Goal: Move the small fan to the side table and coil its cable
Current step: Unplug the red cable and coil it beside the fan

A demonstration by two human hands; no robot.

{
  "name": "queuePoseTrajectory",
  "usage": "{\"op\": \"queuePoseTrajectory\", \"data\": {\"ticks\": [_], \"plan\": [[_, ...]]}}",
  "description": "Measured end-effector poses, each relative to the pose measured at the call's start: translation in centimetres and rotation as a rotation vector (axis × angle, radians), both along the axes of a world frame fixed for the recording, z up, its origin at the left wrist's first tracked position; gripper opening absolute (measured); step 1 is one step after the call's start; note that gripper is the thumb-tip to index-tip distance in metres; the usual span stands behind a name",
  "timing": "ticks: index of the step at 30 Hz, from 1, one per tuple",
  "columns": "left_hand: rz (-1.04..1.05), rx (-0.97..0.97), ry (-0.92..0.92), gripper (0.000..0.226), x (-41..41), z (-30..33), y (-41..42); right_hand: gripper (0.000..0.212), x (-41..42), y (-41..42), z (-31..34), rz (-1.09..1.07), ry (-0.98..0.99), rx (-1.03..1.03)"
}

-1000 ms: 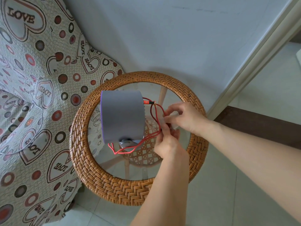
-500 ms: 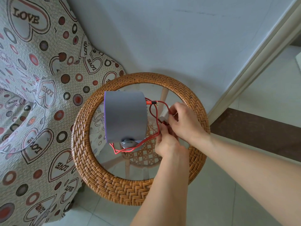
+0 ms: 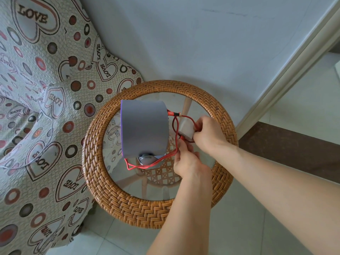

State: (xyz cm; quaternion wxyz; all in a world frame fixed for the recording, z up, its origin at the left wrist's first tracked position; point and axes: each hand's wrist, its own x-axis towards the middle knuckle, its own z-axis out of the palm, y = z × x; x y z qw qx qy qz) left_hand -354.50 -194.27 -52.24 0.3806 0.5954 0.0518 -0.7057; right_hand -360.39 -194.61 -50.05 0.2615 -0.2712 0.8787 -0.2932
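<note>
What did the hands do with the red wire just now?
The right hand slid a little away from the fan, drawing a loop of the red wire wider. The left hand kept pinching the wire close below. The fan stayed put on the round table.

Fan (image 3: 144,128): on the side table (image 3: 223,115), left of both hands.
Cable (image 3: 175,126): loops between fan and hands; one run passes under the fan's near edge (its far end joins the fan's right side).
Right hand (image 3: 208,134): right of the fan, pinching the cable.
Left hand (image 3: 187,160): just nearer than the right hand, also on the cable.
Patterned cover (image 3: 42,107): left of the table.
Wall (image 3: 193,43): behind the table.
</note>
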Motion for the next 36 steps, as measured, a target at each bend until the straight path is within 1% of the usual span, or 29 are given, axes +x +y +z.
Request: {"op": "queuePoseTrajectory", "data": {"ticks": [4,7,11,14,16,18,22,25,27,28,29,32,35,36], "plan": [[-0.046,0.002,-0.021,0.018,0.3,0.3,-0.1,0.016,-0.2,0.4,-0.2,-0.009,0.015,-0.065],[-0.043,-0.029,-0.038,0.018,0.1,0.4,0.2,0.016,0.4,0.5,-0.4,-0.032,0.078,-0.108],[-0.034,-0.052,-0.089,0.019,-0.2,0.3,0.6,0.026,0.9,0.4,-0.7,-0.108,0.072,-0.195],[-0.012,-0.064,-0.076,0.018,0.0,0.6,0.7,0.029,0.4,0.2,-0.8,-0.146,-0.032,-0.230],[0.006,-0.052,-0.045,0.018,0.1,1.1,0.7,0.035,0.2,0.1,-0.7,-0.212,-0.182,-0.278],[0.012,-0.041,-0.024,0.020,0.2,1.6,0.6,0.035,-0.1,0.1,-0.6,-0.268,-0.315,-0.313],[-0.014,-0.044,-0.016,0.025,0.3,2.5,0.8,0.022,-1.3,0.6,-0.2,-0.294,-0.387,-0.314],[-0.088,-0.060,-0.039,0.022,0.9,2.4,1.0,0.015,-2.4,0.9,-0.3,-0.338,-0.465,-0.330],[-0.140,-0.073,-0.068,0.020,1.4,2.1,1.4,0.011,-2.7,1.0,-0.2,-0.342,-0.500,-0.308],[-0.156,-0.079,-0.080,0.020,1.7,2.1,1.6,0.004,-2.7,1.2,-0.1,-0.341,-0.519,-0.283],[-0.166,-0.085,-0.085,0.019,2.0,2.1,1.9,0.004,-2.6,1.4,0.0,-0.339,-0.539,-0.260],[-0.184,-0.098,-0.049,0.020,2.9,2.6,2.5,0.018,-1.8,2.5,0.3,-0.355,-0.569,-0.202],[-0.197,-0.104,-0.034,0.023,4.1,3.4,3.2,0.048,-1.3,3.8,0.7,-0.350,-0.613,-0.132],[-0.205,-0.109,-0.047,0.024,4.5,3.5,3.4,0.052,-1.0,4.2,1.0,-0.305,-0.637,-0.112]]}}
